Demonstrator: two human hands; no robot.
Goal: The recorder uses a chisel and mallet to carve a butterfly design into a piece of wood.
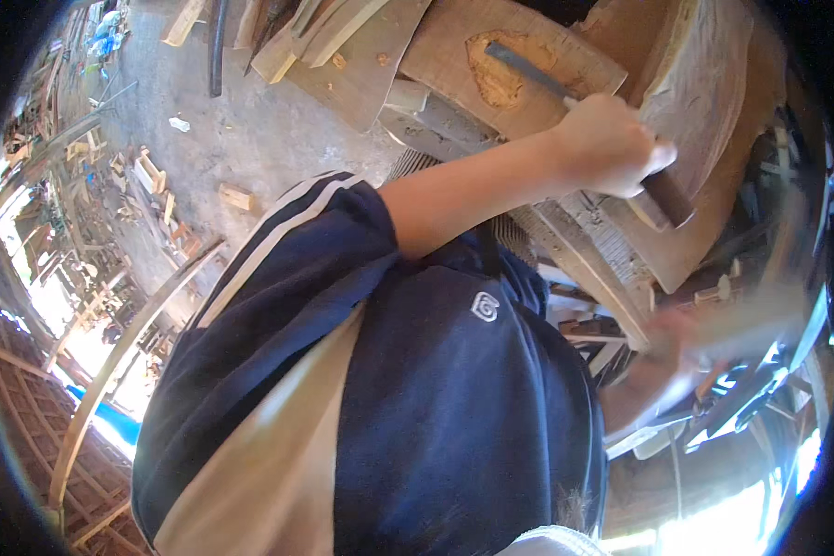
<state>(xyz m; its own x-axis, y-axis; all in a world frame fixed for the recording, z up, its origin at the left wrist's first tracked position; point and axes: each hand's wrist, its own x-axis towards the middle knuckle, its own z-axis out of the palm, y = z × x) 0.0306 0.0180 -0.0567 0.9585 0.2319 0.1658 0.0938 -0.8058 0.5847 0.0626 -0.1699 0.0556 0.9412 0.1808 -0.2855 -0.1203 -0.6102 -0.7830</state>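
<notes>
My left hand point(607, 144) is closed around a chisel point(528, 69). The long metal blade slants up and left, its tip over a rough, lighter hollow point(500, 88) cut in a brown wooden board point(440, 37). Below my fist the dark wooden handle point(667, 199) sticks out at the lower right. Farther down on the right, my right hand point(667, 347) is smeared by motion. It appears to grip a blurred, pale wooden tool point(746, 320), whose exact shape is lost. A gap separates this tool from the chisel handle.
A large slab with a wavy edge point(700, 83) lies right of the board. Beams and blocks point(574, 246) are under the work. Offcuts point(329, 32) lie at the upper left, and a small wood block point(238, 196) is on the concrete floor point(204, 130). Scrap clutters the far left.
</notes>
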